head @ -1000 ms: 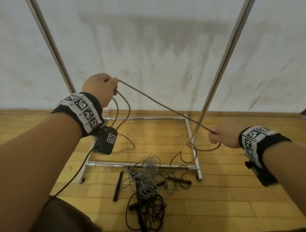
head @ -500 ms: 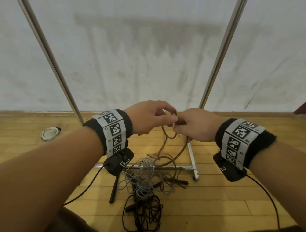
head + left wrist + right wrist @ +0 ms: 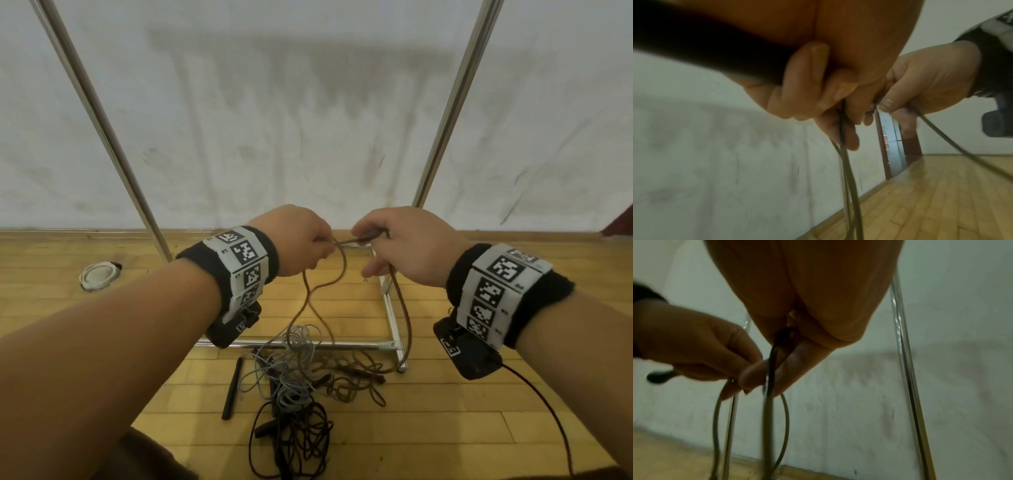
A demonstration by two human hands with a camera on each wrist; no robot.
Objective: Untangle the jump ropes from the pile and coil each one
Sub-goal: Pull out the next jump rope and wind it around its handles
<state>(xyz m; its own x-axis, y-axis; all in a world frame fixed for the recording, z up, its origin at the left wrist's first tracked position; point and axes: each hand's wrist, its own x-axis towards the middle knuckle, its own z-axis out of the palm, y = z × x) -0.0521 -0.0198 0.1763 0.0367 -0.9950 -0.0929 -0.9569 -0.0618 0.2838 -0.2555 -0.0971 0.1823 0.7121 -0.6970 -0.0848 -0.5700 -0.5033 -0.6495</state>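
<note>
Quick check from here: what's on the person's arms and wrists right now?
Bare forearms, no sleeves. Each wrist has a black band wrapped with white panels of black square marker codes. A small black camera hangs under each wrist; a thin black cable trails from the right one.

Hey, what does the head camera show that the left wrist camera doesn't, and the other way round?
Only the head view shows the tangled pile of ropes on the wooden floor, the metal rack frame behind it, and a round white object lying to the left. Only the left wrist view shows the undersides of the fingers curled round the strands, plus a doorway at the far end of the wall. Both show the left hand and right hand close together, each gripping the brown rope, whose strands hang down.
</note>
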